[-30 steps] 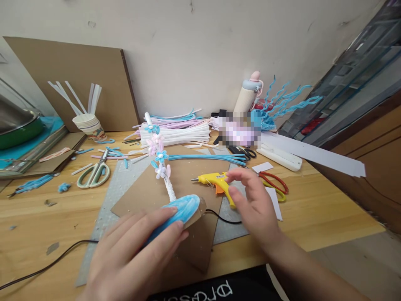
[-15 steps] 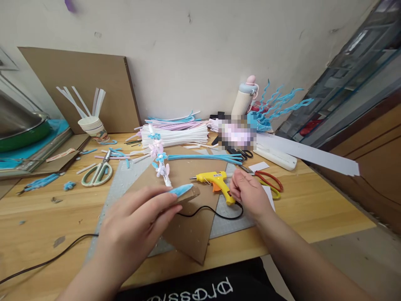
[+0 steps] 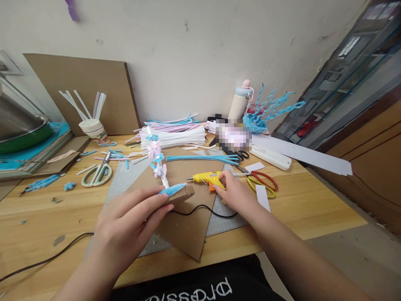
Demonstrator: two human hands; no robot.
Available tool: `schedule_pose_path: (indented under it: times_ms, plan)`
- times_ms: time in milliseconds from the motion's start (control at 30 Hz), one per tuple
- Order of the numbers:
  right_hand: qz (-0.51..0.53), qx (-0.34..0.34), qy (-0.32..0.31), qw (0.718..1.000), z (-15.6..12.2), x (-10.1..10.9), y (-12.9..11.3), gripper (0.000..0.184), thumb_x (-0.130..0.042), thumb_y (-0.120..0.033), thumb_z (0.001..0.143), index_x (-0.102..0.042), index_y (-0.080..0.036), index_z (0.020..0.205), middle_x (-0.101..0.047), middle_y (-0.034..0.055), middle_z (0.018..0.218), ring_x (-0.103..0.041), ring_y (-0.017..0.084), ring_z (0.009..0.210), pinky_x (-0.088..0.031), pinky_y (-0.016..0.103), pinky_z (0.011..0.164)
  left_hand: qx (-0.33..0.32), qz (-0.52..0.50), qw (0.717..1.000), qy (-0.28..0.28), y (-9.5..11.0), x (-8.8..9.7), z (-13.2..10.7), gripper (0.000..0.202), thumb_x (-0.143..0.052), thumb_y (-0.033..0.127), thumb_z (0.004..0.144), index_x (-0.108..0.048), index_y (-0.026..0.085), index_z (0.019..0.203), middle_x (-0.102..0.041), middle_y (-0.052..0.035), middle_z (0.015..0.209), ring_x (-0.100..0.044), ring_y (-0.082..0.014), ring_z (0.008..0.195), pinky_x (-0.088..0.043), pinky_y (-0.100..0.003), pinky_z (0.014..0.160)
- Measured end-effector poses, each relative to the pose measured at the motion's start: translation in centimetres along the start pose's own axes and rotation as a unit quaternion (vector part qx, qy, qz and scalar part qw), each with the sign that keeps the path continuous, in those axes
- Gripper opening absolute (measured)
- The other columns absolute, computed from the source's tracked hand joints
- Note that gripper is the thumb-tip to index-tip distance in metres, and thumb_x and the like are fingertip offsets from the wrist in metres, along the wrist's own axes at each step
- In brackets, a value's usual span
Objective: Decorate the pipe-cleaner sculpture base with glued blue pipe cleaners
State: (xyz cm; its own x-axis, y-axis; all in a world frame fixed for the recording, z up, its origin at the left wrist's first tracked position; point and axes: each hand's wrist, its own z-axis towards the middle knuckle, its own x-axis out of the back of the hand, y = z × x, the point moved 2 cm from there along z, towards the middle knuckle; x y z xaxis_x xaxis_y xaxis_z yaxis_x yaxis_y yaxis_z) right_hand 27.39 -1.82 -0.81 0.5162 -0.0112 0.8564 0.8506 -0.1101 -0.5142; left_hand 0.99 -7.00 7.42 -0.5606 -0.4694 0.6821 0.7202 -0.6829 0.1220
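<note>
My left hand (image 3: pixel 130 217) pinches a small thick cardboard piece (image 3: pixel 183 195) between thumb and fingers, above the desk. A blue fuzzy strip (image 3: pixel 174 189) lies along the top of that piece under my fingertips. Just behind rises a white wrapped stem with blue, pink and pale purple pipe-cleaner flowers (image 3: pixel 159 158); my hand hides its foot. To the right, my right hand (image 3: pixel 238 193) is closed around the handle of a yellow hot glue gun (image 3: pixel 202 178), whose nozzle points left toward the cardboard piece. The gun's orange trigger (image 3: pixel 212 188) shows below its body.
Beneath are a cardboard sheet (image 3: pixel 184 234) and a grey cutting mat (image 3: pixel 224 223). Blue pipe cleaners (image 3: pixel 202 158) lie behind the gun, with white bundles (image 3: pixel 175 139) further back. Green-handled scissors (image 3: pixel 97 173) lie left, red-and-yellow-handled ones (image 3: pixel 265 182) right. A black cord (image 3: pixel 203 207) crosses the sheet.
My right hand has gone from a loose fist beside the glue gun to a hold around its handle. My left hand still holds the cardboard piece, and the view has shifted slightly.
</note>
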Motion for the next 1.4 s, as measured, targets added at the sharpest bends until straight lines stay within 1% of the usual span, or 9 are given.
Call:
schedule_pose_path:
  times_ms: [100, 200, 367, 433, 633, 800, 1000, 1200, 1400]
  plan:
    - [0.149, -0.011, 0.055, 0.987, -0.1, 0.6, 0.5, 0.023, -0.059, -0.04, 0.08, -0.045, -0.024, 0.086, -0.059, 0.0008, 0.078, -0.055, 0.017, 0.064, -0.036, 0.027, 0.055, 0.001, -0.003, 1.0, -0.002, 0.1, 0.0, -0.3, 0.02, -0.066, 0.018, 0.085, -0.063, 0.028, 0.102, -0.07, 0.0011, 0.1, -0.068, -0.0134, 0.078, -0.055, -0.029, 0.075]
    - [0.423, -0.024, 0.086, 0.902, -1.0, 1.9, 0.5, 0.036, -0.067, -0.044, 0.074, -0.043, -0.024, 0.091, -0.057, -0.0008, 0.081, -0.054, 0.014, 0.06, -0.041, 0.027, 0.057, 0.005, -0.006, 1.0, -0.011, 0.0, 0.0, -0.4, 0.023, -0.066, 0.018, 0.084, -0.063, 0.029, 0.104, -0.07, 0.0016, 0.1, -0.067, -0.0132, 0.079, -0.055, -0.029, 0.076]
    - [0.703, -0.057, -0.209, 0.678, -4.0, 3.3, -1.7, 0.031, -0.071, -0.033, 0.07, -0.056, -0.019, 0.092, -0.044, -0.0048, 0.068, -0.041, 0.007, 0.052, -0.039, 0.022, 0.05, 0.0, -0.003, 1.0, -0.022, 0.1, 0.0, -0.3, 0.022, -0.067, 0.017, 0.084, -0.062, 0.026, 0.104, -0.069, -0.0003, 0.1, -0.066, -0.0141, 0.08, -0.054, -0.03, 0.076]
    - [0.716, -0.034, -0.258, 0.648, -5.0, 3.4, -2.4, 0.022, -0.071, -0.026, 0.071, -0.059, -0.019, 0.088, -0.043, -0.0052, 0.067, -0.038, 0.006, 0.049, -0.036, 0.02, 0.048, -0.005, 0.002, 1.0, -0.026, 0.1, 0.0, -0.2, 0.02, -0.066, 0.018, 0.085, -0.061, 0.025, 0.103, -0.069, -0.0009, 0.1, -0.065, -0.0141, 0.079, -0.053, -0.029, 0.075]
    - [0.613, 0.04, -0.163, 0.772, -5.8, 2.7, -3.1, 0.016, -0.066, -0.031, 0.084, -0.063, -0.019, 0.094, -0.057, 0.0, 0.071, -0.05, 0.011, 0.058, -0.042, 0.024, 0.051, 0.011, -0.022, 0.998, -0.058, -0.5, -0.1, 0.3, 0.02, -0.062, 0.019, 0.087, -0.059, 0.025, 0.106, -0.067, -0.0015, 0.102, -0.065, -0.0144, 0.085, -0.052, -0.026, 0.074]
    - [0.539, 0.064, -0.124, 0.831, -6.5, 2.8, -3.0, 0.021, -0.067, -0.037, 0.084, -0.067, -0.022, 0.098, -0.062, 0.0037, 0.087, -0.054, 0.013, 0.066, -0.048, 0.025, 0.054, 0.044, -0.029, 0.997, -0.056, -1.0, -0.3, 0.3, 0.026, -0.064, 0.025, 0.087, -0.054, 0.025, 0.111, -0.068, -0.0019, 0.1, -0.067, -0.0162, 0.087, -0.052, -0.027, 0.074]
    - [0.472, 0.114, -0.112, 0.867, -7.7, 2.9, -2.8, 0.021, -0.063, -0.039, 0.087, -0.069, -0.026, 0.102, -0.068, 0.0044, 0.095, -0.057, 0.013, 0.066, -0.05, 0.025, 0.058, 0.032, -0.036, 0.997, -0.058, -0.9, -0.4, 0.7, 0.011, -0.063, 0.023, 0.087, -0.054, 0.023, 0.092, -0.068, -0.0009, 0.101, -0.066, -0.0147, 0.083, -0.051, -0.026, 0.07]
    - [0.426, 0.101, -0.109, 0.892, -7.8, 2.6, -3.1, 0.025, -0.062, -0.045, 0.086, -0.071, -0.024, 0.096, -0.066, 0.0023, 0.075, -0.059, 0.015, 0.065, -0.052, 0.028, 0.06, 0.01, -0.022, 0.998, -0.059, -0.7, -0.4, 1.0, 0.013, -0.064, 0.019, 0.086, -0.058, 0.023, 0.097, -0.067, -0.0008, 0.102, -0.065, -0.0151, 0.084, -0.051, -0.027, 0.073]
    - [0.421, 0.113, -0.109, 0.893, -7.7, 2.7, -3.7, 0.027, -0.061, -0.045, 0.086, -0.07, -0.023, 0.1, -0.071, 0.0046, 0.086, -0.065, 0.018, 0.074, -0.056, 0.031, 0.066, 0.018, -0.025, 0.998, -0.054, -0.8, -0.5, 1.2, 0.013, -0.063, 0.022, 0.086, -0.058, 0.023, 0.098, -0.068, -0.0008, 0.102, -0.067, -0.0141, 0.084, -0.051, -0.025, 0.072]
